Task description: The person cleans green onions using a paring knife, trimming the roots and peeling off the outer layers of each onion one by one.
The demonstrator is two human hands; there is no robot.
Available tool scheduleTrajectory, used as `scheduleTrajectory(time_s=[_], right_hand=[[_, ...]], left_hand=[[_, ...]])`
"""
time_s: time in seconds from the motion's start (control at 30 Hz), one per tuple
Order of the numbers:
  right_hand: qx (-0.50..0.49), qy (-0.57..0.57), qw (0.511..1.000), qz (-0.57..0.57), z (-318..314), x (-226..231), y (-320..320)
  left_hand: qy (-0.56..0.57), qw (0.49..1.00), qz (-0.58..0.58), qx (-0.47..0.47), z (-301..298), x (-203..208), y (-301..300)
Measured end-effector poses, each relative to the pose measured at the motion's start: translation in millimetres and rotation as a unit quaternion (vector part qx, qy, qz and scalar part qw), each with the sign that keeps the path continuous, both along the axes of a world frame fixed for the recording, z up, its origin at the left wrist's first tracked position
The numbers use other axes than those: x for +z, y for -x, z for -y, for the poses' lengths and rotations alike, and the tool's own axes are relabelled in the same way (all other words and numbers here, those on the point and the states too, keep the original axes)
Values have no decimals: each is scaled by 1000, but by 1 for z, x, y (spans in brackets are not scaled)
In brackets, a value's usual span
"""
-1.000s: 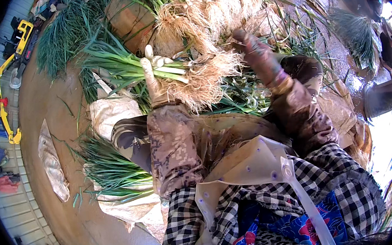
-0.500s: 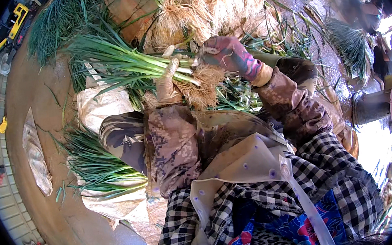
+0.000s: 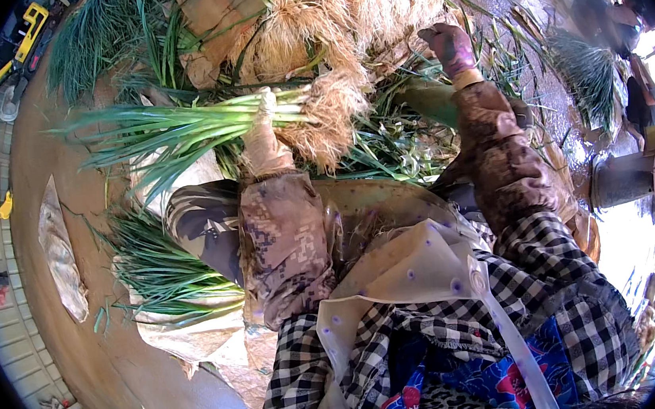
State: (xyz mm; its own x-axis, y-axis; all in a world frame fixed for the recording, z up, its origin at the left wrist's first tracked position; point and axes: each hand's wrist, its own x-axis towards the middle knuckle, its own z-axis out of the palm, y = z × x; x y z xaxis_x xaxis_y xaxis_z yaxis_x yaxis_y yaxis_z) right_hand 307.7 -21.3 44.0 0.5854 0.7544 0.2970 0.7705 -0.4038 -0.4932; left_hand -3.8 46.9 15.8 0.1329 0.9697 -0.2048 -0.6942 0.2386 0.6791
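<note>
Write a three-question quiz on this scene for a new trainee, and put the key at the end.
1. Which hand holds the bunch of green onions?

2. True or false: the roots of that bunch point toward the picture's left edge.

3. Where does the larger heap of rooted onions lie?
A) In the person's lap
B) Beyond the held bunch, toward the picture's top
C) Along the picture's bottom edge

Key:
1. The left hand; the right hand is apart from the bunch.
2. False; the roots point toward the right.
3. B.
</note>
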Motion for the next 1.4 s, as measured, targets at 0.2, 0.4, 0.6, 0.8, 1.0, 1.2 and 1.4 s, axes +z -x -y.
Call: scheduleTrajectory(time_s=[0.2, 0.4, 0.6, 0.8, 1.0, 1.2, 1.4], right_hand=[[309, -95, 946, 22, -7, 15, 51], [500, -109, 858, -42, -21, -18, 148], [300, -173, 609, -713, -21, -22, 159], [174, -98, 917, -346, -60, -46, 148], [53, -120, 892, -432, -90, -77, 64], [202, -157, 808, -531, -57, -8, 87], [456, -151, 877, -2, -14, -14, 157]], left_hand=[[9, 1000, -25, -8, 5, -20, -14], [-11, 998, -57, -38, 22, -5, -17], [-32, 994, 14, -104, 25, -5, -12], [-65, 987, -144, -37, 24, -5, -21], [-186, 982, -45, 9, 22, 9, -21], [-159, 975, 105, -110, 4, 0, 3], [-71, 987, 22, -139, 17, -1, -1]])
